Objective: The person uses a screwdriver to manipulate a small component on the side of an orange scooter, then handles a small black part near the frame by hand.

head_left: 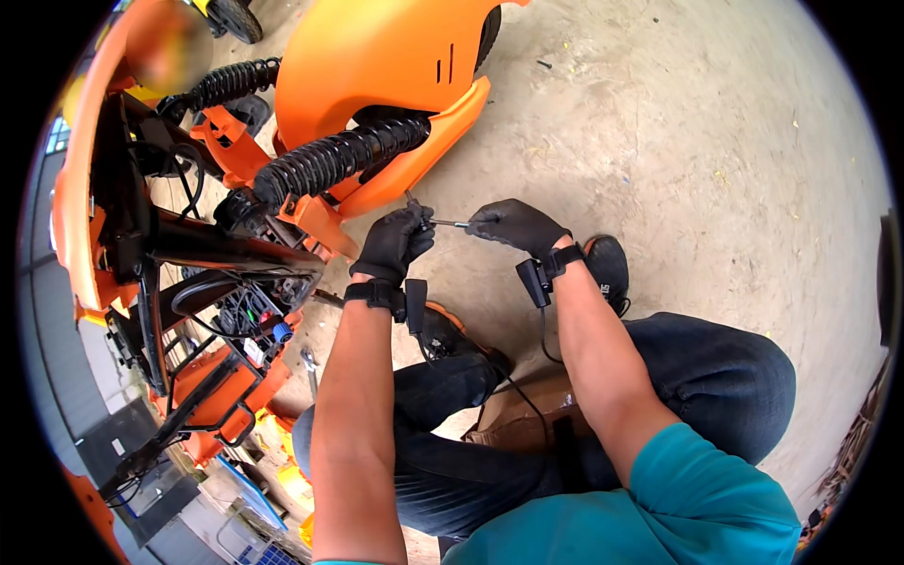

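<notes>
No legible txt, wht. marks [605, 289] on R shoe [607, 265] too sm.

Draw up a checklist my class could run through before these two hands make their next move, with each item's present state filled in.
1. Hands covered: ok. Left hand and right hand both wear dark gloves.
2. Metal rod supported: ok. It runs between the fingers of both hands.
3. Rod's left end seated properly: cannot tell. The fingers hide it.
4. Cable tucked away: not ok. It hangs loose below the right wrist strap.
5. Floor clear of bits: not ok. A small dark piece lies there.
</notes>
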Action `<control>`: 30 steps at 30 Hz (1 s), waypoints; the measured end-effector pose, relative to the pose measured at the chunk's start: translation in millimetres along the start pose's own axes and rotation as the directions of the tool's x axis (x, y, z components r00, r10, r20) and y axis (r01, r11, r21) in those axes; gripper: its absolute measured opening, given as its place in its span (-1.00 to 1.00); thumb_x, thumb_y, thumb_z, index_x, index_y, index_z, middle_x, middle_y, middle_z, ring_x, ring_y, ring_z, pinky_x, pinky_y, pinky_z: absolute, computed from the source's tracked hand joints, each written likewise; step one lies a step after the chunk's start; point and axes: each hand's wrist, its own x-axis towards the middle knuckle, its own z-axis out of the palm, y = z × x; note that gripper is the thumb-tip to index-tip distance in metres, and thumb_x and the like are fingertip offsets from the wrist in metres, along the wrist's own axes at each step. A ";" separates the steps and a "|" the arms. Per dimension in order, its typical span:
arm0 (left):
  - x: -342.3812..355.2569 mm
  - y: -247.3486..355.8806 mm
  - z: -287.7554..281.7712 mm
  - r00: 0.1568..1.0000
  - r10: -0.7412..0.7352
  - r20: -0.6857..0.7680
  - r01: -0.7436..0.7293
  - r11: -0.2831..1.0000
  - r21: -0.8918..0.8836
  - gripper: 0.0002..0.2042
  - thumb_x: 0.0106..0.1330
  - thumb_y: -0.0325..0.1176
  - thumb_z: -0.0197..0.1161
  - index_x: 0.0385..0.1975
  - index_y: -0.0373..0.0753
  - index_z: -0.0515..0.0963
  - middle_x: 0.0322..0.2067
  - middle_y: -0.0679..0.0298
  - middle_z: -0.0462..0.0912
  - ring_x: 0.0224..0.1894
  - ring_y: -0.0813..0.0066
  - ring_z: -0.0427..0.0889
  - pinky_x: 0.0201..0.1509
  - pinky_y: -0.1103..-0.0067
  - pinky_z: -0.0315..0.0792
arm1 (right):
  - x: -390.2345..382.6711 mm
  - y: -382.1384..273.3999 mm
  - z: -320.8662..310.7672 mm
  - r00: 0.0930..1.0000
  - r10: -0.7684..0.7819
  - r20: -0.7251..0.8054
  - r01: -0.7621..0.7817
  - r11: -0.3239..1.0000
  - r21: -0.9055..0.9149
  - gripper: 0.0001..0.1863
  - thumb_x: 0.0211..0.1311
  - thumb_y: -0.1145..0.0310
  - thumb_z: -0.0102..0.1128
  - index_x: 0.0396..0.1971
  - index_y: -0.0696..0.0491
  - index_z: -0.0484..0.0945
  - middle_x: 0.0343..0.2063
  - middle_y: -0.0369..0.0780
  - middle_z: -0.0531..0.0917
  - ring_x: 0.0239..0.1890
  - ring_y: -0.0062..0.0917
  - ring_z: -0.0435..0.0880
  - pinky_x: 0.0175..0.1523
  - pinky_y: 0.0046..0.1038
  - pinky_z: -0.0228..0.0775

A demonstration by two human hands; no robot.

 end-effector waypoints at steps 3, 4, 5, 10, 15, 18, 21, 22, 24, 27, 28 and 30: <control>0.7 1.8 0.7 1.000 -0.003 0.016 0.003 1.000 -0.003 -0.73 0.32 -0.22 0.08 -0.22 -0.32 0.53 -0.41 0.31 0.53 -0.39 0.57 0.54 -0.31 0.62 0.51 | 4.1 -5.5 -7.2 0.996 -0.081 -0.025 0.076 0.985 -0.155 -0.78 0.11 0.30 0.13 -0.30 0.08 0.60 -0.49 -0.22 0.60 -0.43 -0.51 0.51 -0.26 -0.49 0.35; 1.5 1.4 -0.3 1.000 0.000 0.027 0.001 1.000 -0.009 -0.73 0.32 -0.22 0.08 -0.22 -0.32 0.53 -0.40 0.31 0.53 -0.39 0.56 0.54 -0.31 0.62 0.51 | 4.8 -8.6 -8.4 0.996 -0.084 -0.034 0.076 0.979 -0.191 -0.77 0.10 0.28 0.13 -0.31 0.08 0.60 -0.48 -0.17 0.61 -0.41 -0.44 0.54 -0.22 -0.44 0.36; 2.4 1.1 -2.1 0.999 0.002 0.038 -0.002 1.000 -0.014 -0.73 0.32 -0.23 0.08 -0.21 -0.32 0.52 -0.40 0.31 0.53 -0.39 0.56 0.53 -0.30 0.61 0.51 | 7.1 -8.6 -7.1 0.984 -0.169 -0.055 0.152 0.959 -0.239 -0.78 0.05 0.30 0.16 -0.31 0.07 0.60 -0.47 -0.15 0.62 -0.40 -0.39 0.55 -0.23 -0.43 0.37; 1.9 -1.3 -5.8 0.999 0.019 0.033 -0.020 1.000 0.005 -0.73 0.32 -0.23 0.08 -0.20 -0.32 0.51 -0.40 0.31 0.52 -0.41 0.57 0.53 -0.31 0.62 0.51 | 9.4 -7.9 -8.5 0.988 -0.103 -0.118 0.113 0.990 0.086 -0.81 0.09 0.41 0.13 -0.29 0.12 0.57 -0.48 -0.26 0.60 -0.43 -0.57 0.50 -0.25 -0.55 0.35; 6.3 -4.0 -2.3 0.998 0.014 0.067 -0.014 1.000 0.011 -0.60 0.27 -0.01 0.13 -0.18 -0.28 0.50 -0.41 0.35 0.52 -0.40 0.55 0.52 -0.26 0.56 0.50 | 24.3 19.5 1.8 0.929 0.053 -0.366 0.302 0.466 0.832 -0.78 0.23 0.49 0.05 -0.12 0.13 0.44 -0.34 -0.26 0.54 -0.36 -0.60 0.48 -0.15 -0.61 0.38; 4.4 -1.2 1.0 0.998 0.001 0.071 -0.002 1.000 0.012 -0.59 0.29 0.00 0.08 -0.17 -0.28 0.50 -0.40 0.35 0.52 -0.40 0.56 0.52 -0.25 0.57 0.50 | 33.2 25.5 20.1 0.883 0.191 -0.428 0.379 0.248 0.892 -0.75 0.28 0.48 0.00 -0.06 0.14 0.34 -0.24 -0.14 0.53 -0.25 -0.51 0.54 -0.09 -0.52 0.46; 1.3 1.1 -1.2 0.998 0.013 0.069 -0.015 0.999 0.031 -0.59 0.32 -0.01 0.04 -0.18 -0.29 0.49 -0.40 0.34 0.51 -0.40 0.56 0.52 -0.25 0.57 0.50 | 36.2 21.9 31.7 0.870 0.271 -0.412 0.373 0.184 0.909 -0.81 0.30 0.51 -0.08 -0.10 0.11 0.33 -0.19 -0.04 0.54 -0.20 -0.41 0.57 -0.08 -0.44 0.47; 0.6 1.5 -0.5 0.998 0.011 0.068 -0.013 0.999 0.033 -0.59 0.33 -0.01 0.03 -0.18 -0.29 0.49 -0.40 0.34 0.51 -0.40 0.56 0.52 -0.25 0.57 0.50 | 36.7 22.7 32.7 0.871 0.272 -0.408 0.369 0.186 0.911 -0.81 0.30 0.48 -0.07 -0.10 0.12 0.33 -0.17 -0.05 0.54 -0.17 -0.40 0.58 -0.07 -0.42 0.47; -0.1 -0.1 -0.9 0.998 0.012 0.069 -0.014 1.000 0.021 -0.60 0.34 -0.02 0.01 -0.18 -0.30 0.48 -0.41 0.34 0.51 -0.40 0.55 0.52 -0.25 0.57 0.50 | 37.6 20.1 34.2 0.875 0.272 -0.400 0.358 0.191 0.914 -0.81 0.31 0.42 -0.04 -0.11 0.12 0.35 -0.14 -0.05 0.54 -0.12 -0.39 0.58 -0.03 -0.39 0.48; -1.1 -0.1 1.3 0.999 0.000 0.052 -0.001 1.000 0.018 -0.61 0.35 -0.03 0.00 -0.19 -0.29 0.47 -0.42 0.34 0.50 -0.41 0.55 0.51 -0.26 0.58 0.49 | 34.1 13.3 33.3 0.868 0.306 -0.392 0.305 0.295 0.906 -0.80 0.32 0.36 -0.03 -0.12 0.08 0.36 -0.13 -0.08 0.55 -0.16 -0.42 0.57 -0.04 -0.40 0.47; -0.6 0.6 2.5 0.998 -0.002 0.055 0.001 1.000 0.018 -0.61 0.35 -0.03 0.00 -0.20 -0.29 0.47 -0.42 0.34 0.50 -0.41 0.55 0.51 -0.27 0.58 0.49 | 34.1 14.3 31.6 0.870 0.298 -0.392 0.292 0.328 0.898 -0.80 0.32 0.34 -0.03 -0.12 0.06 0.37 -0.15 -0.10 0.56 -0.19 -0.45 0.57 -0.08 -0.42 0.47; -0.2 1.7 3.7 0.998 -0.007 0.060 0.006 1.000 0.015 -0.61 0.35 -0.03 0.00 -0.20 -0.29 0.47 -0.43 0.34 0.49 -0.41 0.55 0.51 -0.28 0.59 0.49 | 32.7 14.7 28.6 0.876 0.285 -0.390 0.264 0.393 0.881 -0.81 0.32 0.31 -0.02 -0.13 0.03 0.38 -0.17 -0.14 0.58 -0.26 -0.52 0.56 -0.15 -0.47 0.46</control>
